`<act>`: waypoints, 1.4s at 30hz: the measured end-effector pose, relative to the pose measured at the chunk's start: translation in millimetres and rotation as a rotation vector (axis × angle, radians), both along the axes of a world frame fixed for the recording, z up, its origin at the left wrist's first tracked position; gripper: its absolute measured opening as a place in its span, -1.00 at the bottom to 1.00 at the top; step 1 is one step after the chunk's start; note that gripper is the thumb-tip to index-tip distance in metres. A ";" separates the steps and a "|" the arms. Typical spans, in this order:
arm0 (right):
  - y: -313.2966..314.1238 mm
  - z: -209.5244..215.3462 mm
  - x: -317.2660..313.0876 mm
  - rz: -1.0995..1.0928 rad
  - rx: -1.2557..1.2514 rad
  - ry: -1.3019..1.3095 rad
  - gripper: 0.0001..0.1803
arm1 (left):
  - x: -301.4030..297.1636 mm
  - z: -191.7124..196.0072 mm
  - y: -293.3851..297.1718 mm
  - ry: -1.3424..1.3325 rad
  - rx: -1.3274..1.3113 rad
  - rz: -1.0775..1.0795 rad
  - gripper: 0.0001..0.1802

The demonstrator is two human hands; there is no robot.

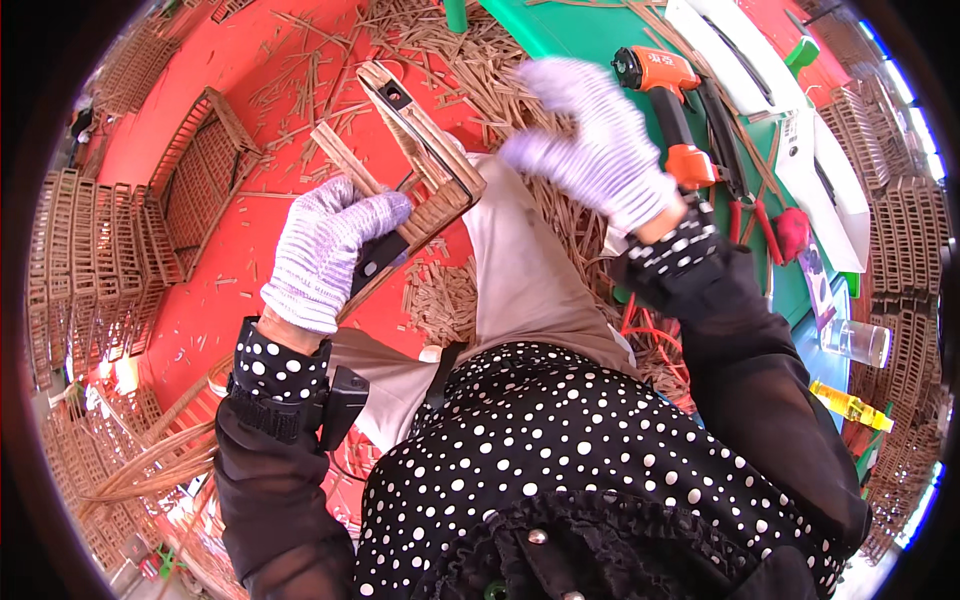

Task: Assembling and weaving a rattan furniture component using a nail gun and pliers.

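Note:
My left hand (325, 255), in a white and lilac striped knit glove, is closed round one side of an angular brown woven frame piece (455, 200). Black metal strips with a hole run along this piece, and its two arms point away from me. My right hand (600, 145), gloved alike, is raised to the right of the piece and apart from it. Motion blurs its fingers, but thumb and fingers are spread with nothing between them. Close beside that hand, an orange and black air stapler (668, 110) lies on a green table (590, 30).
Red-handled pliers (757, 230), white boxes (825, 180), a clear cup (857, 342) and a yellow bottle (850, 407) are on my right. Brown strips (440, 300) litter the red floor (250, 290). Woven baskets (95, 260) are stacked at the left.

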State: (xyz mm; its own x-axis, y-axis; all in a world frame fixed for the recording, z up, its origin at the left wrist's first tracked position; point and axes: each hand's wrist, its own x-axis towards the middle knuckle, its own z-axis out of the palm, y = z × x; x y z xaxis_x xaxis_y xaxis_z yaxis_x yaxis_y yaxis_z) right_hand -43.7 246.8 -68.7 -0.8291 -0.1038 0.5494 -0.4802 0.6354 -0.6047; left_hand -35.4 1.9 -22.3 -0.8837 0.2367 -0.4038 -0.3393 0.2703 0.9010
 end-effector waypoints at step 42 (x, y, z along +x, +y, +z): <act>38.7 138.0 104.9 0.228 -0.367 -1.391 -0.79 | -2.3 -25.4 -5.0 -0.142 0.293 -0.034 -0.80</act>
